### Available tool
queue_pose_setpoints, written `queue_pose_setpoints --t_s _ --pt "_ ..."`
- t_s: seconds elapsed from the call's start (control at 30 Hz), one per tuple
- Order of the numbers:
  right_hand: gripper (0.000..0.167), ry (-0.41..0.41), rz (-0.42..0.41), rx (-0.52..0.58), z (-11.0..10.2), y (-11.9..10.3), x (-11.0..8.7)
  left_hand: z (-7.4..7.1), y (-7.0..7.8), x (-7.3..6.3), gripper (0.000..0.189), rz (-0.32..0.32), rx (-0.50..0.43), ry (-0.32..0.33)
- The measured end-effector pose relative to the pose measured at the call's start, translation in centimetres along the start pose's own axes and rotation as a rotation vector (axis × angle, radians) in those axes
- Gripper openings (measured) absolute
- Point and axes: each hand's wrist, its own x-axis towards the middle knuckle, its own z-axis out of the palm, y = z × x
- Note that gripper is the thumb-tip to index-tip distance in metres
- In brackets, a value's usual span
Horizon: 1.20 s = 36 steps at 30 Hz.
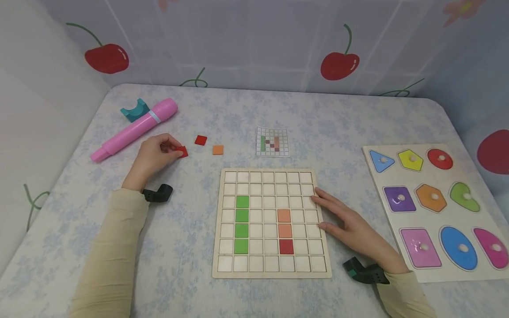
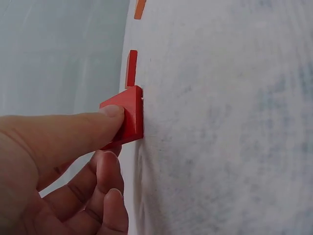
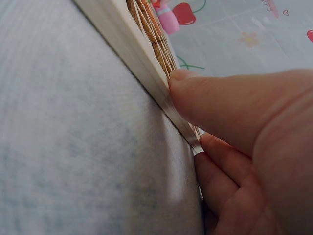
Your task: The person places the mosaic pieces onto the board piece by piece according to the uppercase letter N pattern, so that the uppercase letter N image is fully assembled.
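Between thumb and fingers my left hand (image 1: 153, 155) pinches a red square tile (image 2: 132, 117), tilted up at the tabletop. Beside it lie another red tile (image 1: 200, 140) and an orange tile (image 1: 218, 150). My right hand (image 1: 351, 225) rests at the right edge of a wooden grid board (image 1: 272, 274); the thumb touches the rim in the right wrist view, fingers fairly straight. In the board, several green tiles (image 1: 241, 215) form a column on the left. Toward the right, two orange tiles (image 1: 284, 216) stand above one red tile (image 1: 286, 246).
A small printed grid card (image 1: 272, 152) lies behind the board. At the left back are a pink marker-shaped stick (image 1: 133, 132) and a teal curved piece (image 1: 135, 110). On the right lies a knobbed shape puzzle (image 1: 405, 172). A cherry-patterned cloth (image 1: 246, 44) hangs behind the table.
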Motion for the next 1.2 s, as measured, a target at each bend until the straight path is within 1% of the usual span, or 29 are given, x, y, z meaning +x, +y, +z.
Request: queue_pose_setpoints --t_s 0.1,0.2,0.3,0.37,0.43,0.5,0.57,0.63,0.7,0.73,0.8,0.87,0.93,1.03,1.2 --pt "0.06 -0.002 0.001 -0.002 0.0 0.0 0.0 0.0 0.4 -0.2 0.016 0.001 0.0 0.007" --pt "0.06 -0.001 -0.001 -0.006 0.0 0.0 0.0 -0.1 1.3 -0.4 0.013 -0.009 -0.002 0.006" --pt "0.06 0.004 -0.004 -0.007 0.0 0.0 0.0 0.0 2.7 -0.7 0.015 -0.008 -0.038 -0.007" --pt "0.06 0.004 -0.003 -0.008 0.0 0.0 -0.1 0.3 3.9 -1.0 0.017 0.008 -0.089 -0.03" --pt "0.059 0.002 0.0 -0.003 0.0 0.0 -0.1 0.6 5.3 -1.6 0.019 0.036 -0.157 -0.07" --pt "0.059 -0.002 0.001 -0.002 0.1 0.0 0.0 1.1 6.8 -2.3 0.02 0.072 -0.237 -0.125" --pt "0.059 -0.004 0.0 -0.003 0.1 0.0 0.0 1.9 8.3 -3.1 0.018 0.11 -0.313 -0.2" --pt "0.059 -0.003 -0.002 -0.011 0.1 0.1 0.0 3.0 9.5 -3.9 0.014 0.143 -0.369 -0.284" --pt "0.059 0.0 -0.002 -0.02 0.1 0.1 0.0 4.3 10.4 -4.6 0.011 0.182 -0.395 -0.368" --pt "0.059 0.001 -0.002 -0.025 0.1 0.1 0.0 5.0 10.7 -4.9 0.01 0.201 -0.403 -0.407" --pt "0.059 0.001 -0.003 -0.026 0.1 0.2 0.0 6.3 11.1 -5.4 0.008 0.221 -0.395 -0.466" --pt "0.059 0.002 -0.004 -0.024 0.2 0.2 0.0 7.4 11.1 -5.8 0.006 0.236 -0.374 -0.497" --pt "0.059 0.002 -0.007 -0.022 0.2 0.3 0.1 8.1 11.0 -6.1 0.006 0.238 -0.351 -0.513" --pt "0.059 0.003 -0.01 -0.018 0.2 0.3 0.0 8.8 10.9 -6.3 0.006 0.238 -0.322 -0.526" --pt "0.059 0.007 -0.009 -0.026 0.2 0.3 0.0 9.2 10.9 -6.5 0.005 0.251 -0.297 -0.555"
